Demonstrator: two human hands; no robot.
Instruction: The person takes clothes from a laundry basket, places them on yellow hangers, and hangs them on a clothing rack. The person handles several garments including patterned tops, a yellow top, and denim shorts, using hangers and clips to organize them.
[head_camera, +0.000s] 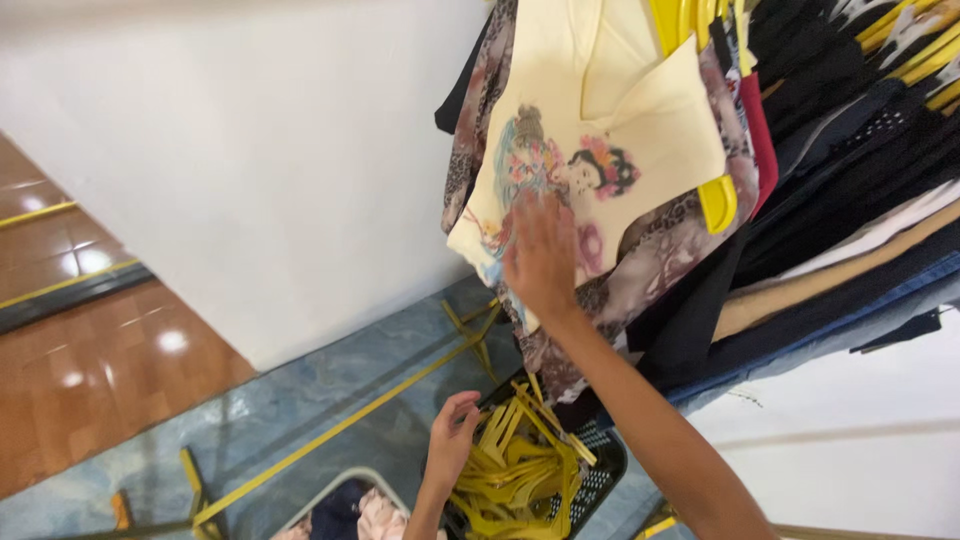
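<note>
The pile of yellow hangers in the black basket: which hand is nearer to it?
Left. The left hand touches the yellow hangers; the right hand is up on the cream printed top.

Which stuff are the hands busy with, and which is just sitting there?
Busy with:
right hand on cream printed top
left hand in yellow hangers, black basket

Just there:
dark clothes on rack
grey basket of clothes
white wall

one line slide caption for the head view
Right hand on a cream printed top on the rack; left hand reaches into yellow hangers.
</note>
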